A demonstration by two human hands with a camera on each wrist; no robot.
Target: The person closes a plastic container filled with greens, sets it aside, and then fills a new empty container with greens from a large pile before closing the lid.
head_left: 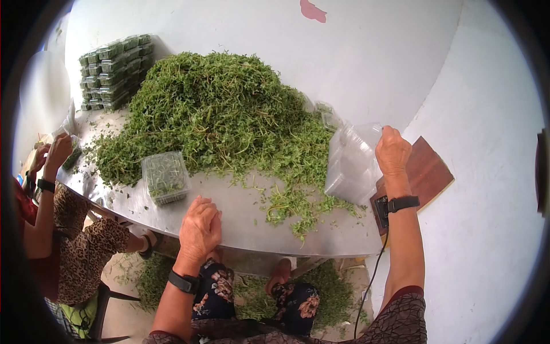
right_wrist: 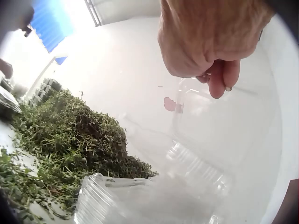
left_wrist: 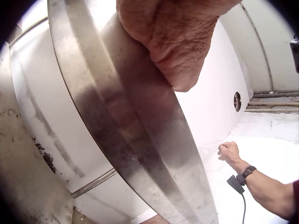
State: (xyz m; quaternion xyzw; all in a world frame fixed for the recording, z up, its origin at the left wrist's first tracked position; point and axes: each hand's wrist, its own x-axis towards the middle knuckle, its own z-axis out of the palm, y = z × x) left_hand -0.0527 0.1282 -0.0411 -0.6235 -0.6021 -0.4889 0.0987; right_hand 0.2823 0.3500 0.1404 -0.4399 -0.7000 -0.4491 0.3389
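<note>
On the steel table (head_left: 321,238), a filled box (head_left: 166,176) stood just beyond the left hand (head_left: 200,226), whose loosely bent fingers held nothing visible. Right of the heaped greens (head_left: 212,109) sat empty clear containers (head_left: 350,165), one edge pinched by bent fingers of the right hand (head_left: 393,150); they looked light, thin and slippery, likely to dent or crease, so the rim seemed the best hold
</note>
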